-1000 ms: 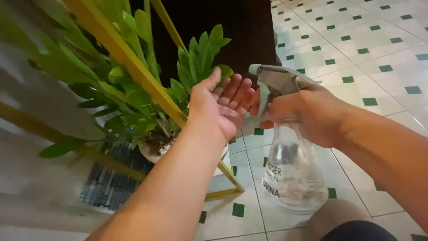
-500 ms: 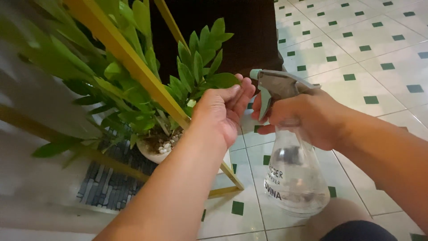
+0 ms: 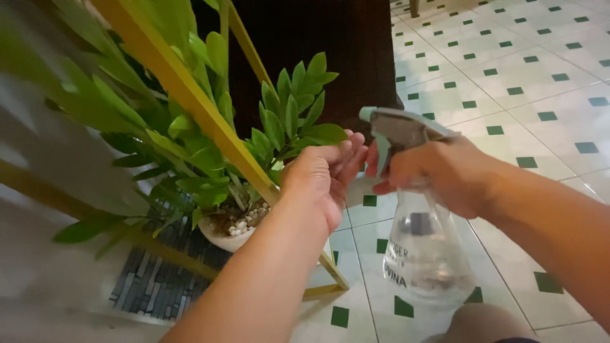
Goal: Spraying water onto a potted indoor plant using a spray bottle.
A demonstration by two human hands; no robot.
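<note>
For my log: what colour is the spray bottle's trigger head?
Pale grey-green trigger head on a clear bottle, head view.

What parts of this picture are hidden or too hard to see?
- Head view: the spray bottle neck is covered by the right hand.
- The plant pot is mostly hidden by leaves and the yellow frame.
- The leaf underside is behind the left hand.
- Water level in the bottle: unclear.
</note>
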